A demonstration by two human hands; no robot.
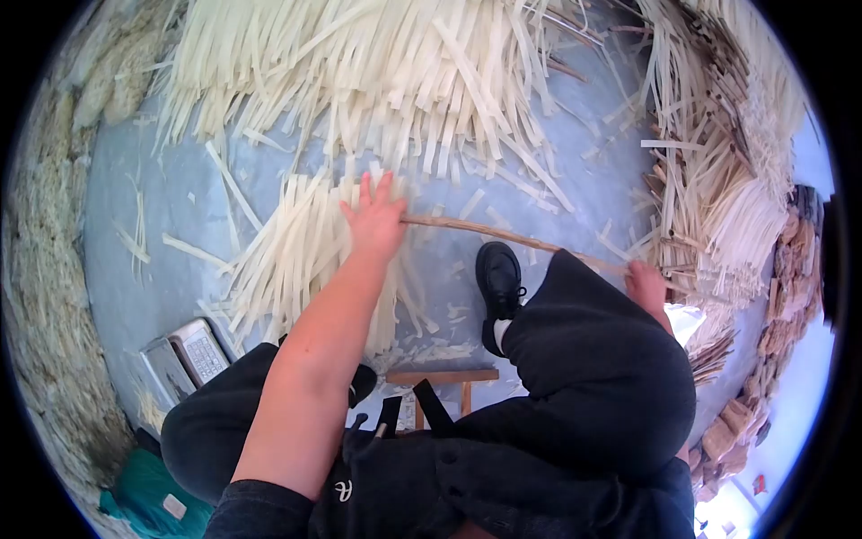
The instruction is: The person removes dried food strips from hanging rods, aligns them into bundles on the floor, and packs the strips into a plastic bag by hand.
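Observation:
A thin brown stick (485, 230) lies across in front of my knees, above the shoe. My left hand (377, 216) is at the stick's left end, over the small pile of pale strips (287, 251); its fingers are spread, and the stick meets the thumb side of the palm. At the stick's right end, beside my right knee, my right hand (646, 283) has its fingers curled round the stick. The large pile of pale flat strips (359, 72) is just beyond my left hand.
Bundled strips with sticks (709, 162) are heaped on the right. Stacked rough pieces (763, 350) line the far right edge. A tin box with a keyboard-like panel (184, 359) sits at lower left, near a green cloth (153, 494). A wooden stool (449, 377) is between my legs.

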